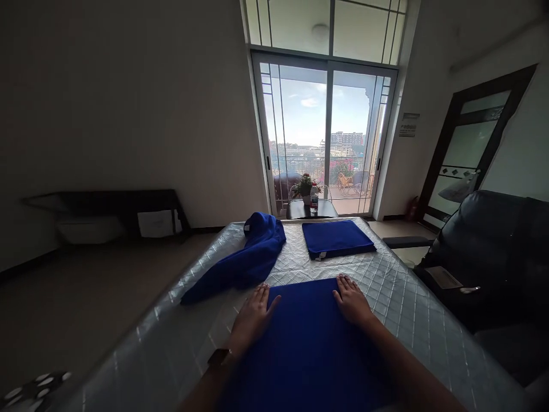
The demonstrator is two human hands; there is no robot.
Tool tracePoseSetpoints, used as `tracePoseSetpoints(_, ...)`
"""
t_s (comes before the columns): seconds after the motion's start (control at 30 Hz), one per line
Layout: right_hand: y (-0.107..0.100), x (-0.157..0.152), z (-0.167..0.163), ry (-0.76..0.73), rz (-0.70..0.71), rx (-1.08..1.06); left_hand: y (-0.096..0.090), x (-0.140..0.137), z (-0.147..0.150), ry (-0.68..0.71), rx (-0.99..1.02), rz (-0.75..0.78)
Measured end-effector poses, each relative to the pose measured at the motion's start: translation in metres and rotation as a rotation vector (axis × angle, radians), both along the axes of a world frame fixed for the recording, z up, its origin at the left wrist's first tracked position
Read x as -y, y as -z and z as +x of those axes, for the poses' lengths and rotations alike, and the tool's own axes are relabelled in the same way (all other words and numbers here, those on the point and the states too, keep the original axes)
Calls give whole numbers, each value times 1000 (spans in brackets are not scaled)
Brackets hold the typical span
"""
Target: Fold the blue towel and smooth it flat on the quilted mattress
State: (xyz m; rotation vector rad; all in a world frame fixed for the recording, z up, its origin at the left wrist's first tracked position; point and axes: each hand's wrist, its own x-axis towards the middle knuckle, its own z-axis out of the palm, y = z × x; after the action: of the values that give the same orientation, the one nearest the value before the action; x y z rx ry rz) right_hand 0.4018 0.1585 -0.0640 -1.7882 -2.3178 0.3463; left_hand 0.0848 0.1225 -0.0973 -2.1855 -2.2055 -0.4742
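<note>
A blue cloth (306, 343) lies flat in front of me, its near end running out of the picture. On its far left corner rests my left hand (255, 312), fingers stretched out and thumb apart, with a dark watch at the wrist. My right hand (351, 300) lies flat at the far right corner, fingers also extended. Farther off, a folded blue cloth (337, 237) with a small white label sits to the right. A crumpled blue garment (249, 257) spreads loosely to the left, close to my left fingertips.
The silvery quilted surface (412, 326) carries all the cloths. Beyond it stands a small dark table (295, 212) with a potted plant (305, 187) and a bottle (314, 200). A black leather chair (493, 252) is at the right, and sliding glass doors (329, 137) are behind.
</note>
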Motion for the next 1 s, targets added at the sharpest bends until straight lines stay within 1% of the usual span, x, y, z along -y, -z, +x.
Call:
tracePoseSetpoints(0.27,2,-1,0,5,-2,3,-8,4,4,9,-36,-31)
tracePoseSetpoints(0.4,-1,1,0,19,25,-15,-10,5,4,48,-92,-26)
tracePoseSetpoints(0.53,-7,8,1,-1,79,-25,-24,11,14,-29,-125,56)
tracePoseSetpoints(0.6,-10,14,2,-32,78,-36,-33,15,30,-27,-107,94)
tracePoseSetpoints(0.63,-11,16,3,-46,69,-42,-37,18,42,4,-83,86)
tracePoseSetpoints(0.73,-9,23,7,-70,27,-45,-43,24,92,184,-8,16)
tracePoseSetpoints(0.8,-3,25,10,-72,14,-32,-43,26,131,302,16,-15)
tracePoseSetpoints(0.83,0,25,11,-77,17,-22,-43,25,149,340,26,-24)
tracePoseSetpoints(0.93,11,23,13,-96,58,21,-41,19,190,376,64,-44)
tracePoseSetpoints(1.0,16,22,14,-101,89,49,-40,14,203,364,82,-40)
